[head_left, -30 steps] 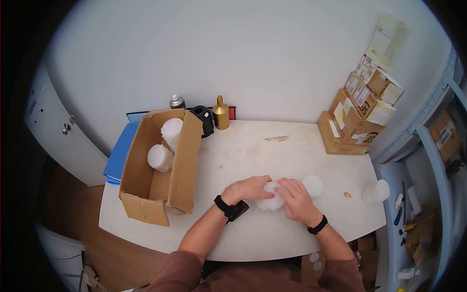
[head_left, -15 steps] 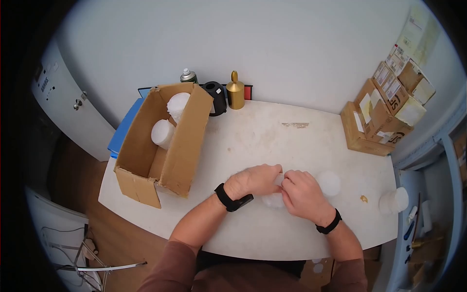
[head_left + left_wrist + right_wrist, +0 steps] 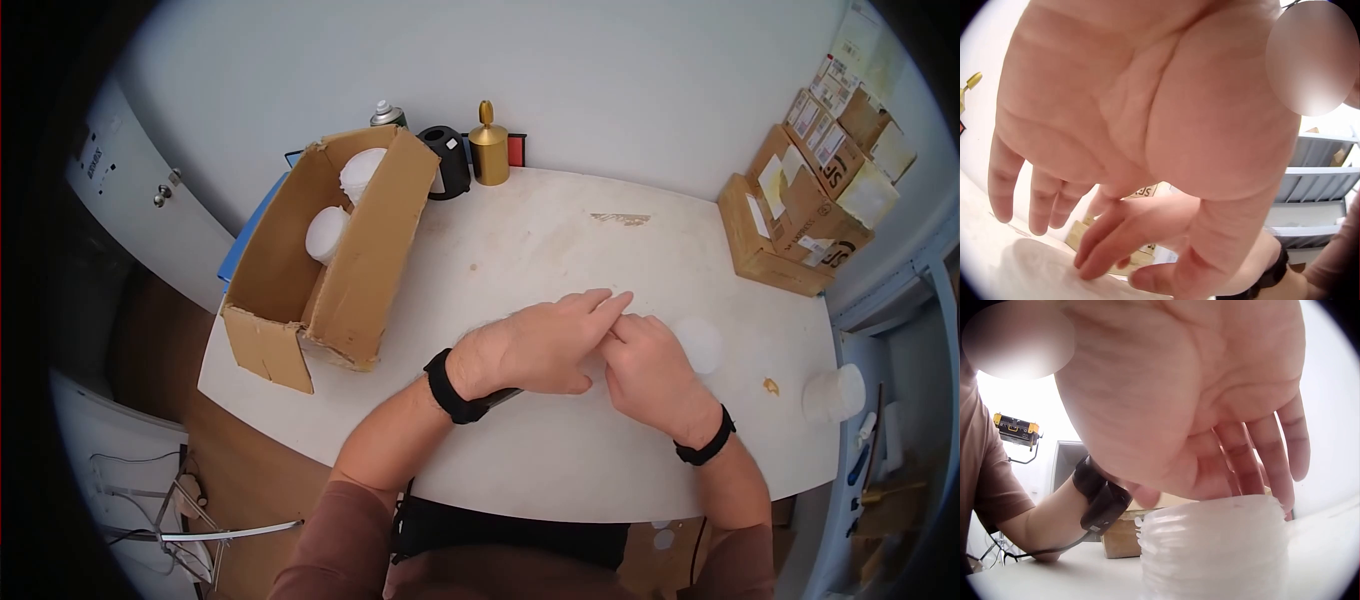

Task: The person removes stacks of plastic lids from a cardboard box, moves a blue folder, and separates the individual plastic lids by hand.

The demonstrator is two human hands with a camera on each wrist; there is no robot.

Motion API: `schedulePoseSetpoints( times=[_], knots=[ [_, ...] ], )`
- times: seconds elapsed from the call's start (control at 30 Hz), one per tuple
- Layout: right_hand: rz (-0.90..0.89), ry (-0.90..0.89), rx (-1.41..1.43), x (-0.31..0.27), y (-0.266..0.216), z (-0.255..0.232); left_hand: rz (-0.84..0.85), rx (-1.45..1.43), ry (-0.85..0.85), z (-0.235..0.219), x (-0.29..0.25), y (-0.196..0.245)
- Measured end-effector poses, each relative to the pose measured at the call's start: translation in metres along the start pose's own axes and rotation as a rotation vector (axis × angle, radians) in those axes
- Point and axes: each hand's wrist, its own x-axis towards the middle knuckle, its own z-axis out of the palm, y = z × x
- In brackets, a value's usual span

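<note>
A stack of translucent white plastic discs (image 3: 1216, 550), with ridged sides like piled lids, stands on the table; my hands hide it in the head view. My left hand (image 3: 535, 345) is over it, fingers loosely extended. Close against it, my right hand (image 3: 655, 375) reaches across the stack's top, its fingertips at the far rim in the right wrist view. In the left wrist view, the right fingers (image 3: 1100, 240) reach down to the whitish top. Another round white stack (image 3: 697, 345) is just beyond my right hand.
A cardboard box (image 3: 385, 265) on the left holds two white stacks (image 3: 326, 235). Behind it stand a spray can (image 3: 387, 113), a black cylinder (image 3: 447, 165) and a gold bottle (image 3: 490, 150). Parcels (image 3: 800, 210) are piled back right; another white stack (image 3: 835, 393) is near the right edge.
Both hands have come off a closer grip at the stack and now spread over it, left fingers straighter and reaching farther forward. The head view has shifted.
</note>
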Motion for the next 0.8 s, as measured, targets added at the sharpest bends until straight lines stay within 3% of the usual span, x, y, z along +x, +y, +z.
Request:
schedulePoseSetpoints(
  times=[0.1, 0.33, 0.5, 0.6, 0.73, 0.8],
  knots=[
    [-0.001, -0.02, 0.039, -0.002, 0.004, -0.005, -0.114, 0.037, -0.106, 0.002, 0.004, 0.016],
    [-0.022, 0.017, 0.032, 0.001, 0.003, -0.016, -0.14, 0.011, -0.09, -0.004, 0.004, 0.019],
    [0.163, 0.144, -0.043, 0.0, 0.006, -0.015, -0.189, 0.132, -0.151, 0.005, 0.007, 0.007],
    [0.186, 0.123, -0.074, -0.004, 0.006, -0.017, -0.241, 0.076, -0.233, 0.004, 0.004, 0.007],
    [0.2, 0.1, -0.11, -0.004, 0.011, -0.016, -0.247, 0.067, -0.225, 0.012, 0.01, 0.003],
    [0.232, 0.089, -0.162, -0.006, 0.011, -0.014, -0.197, 0.055, -0.144, 0.018, 0.011, 0.007]
  ],
)
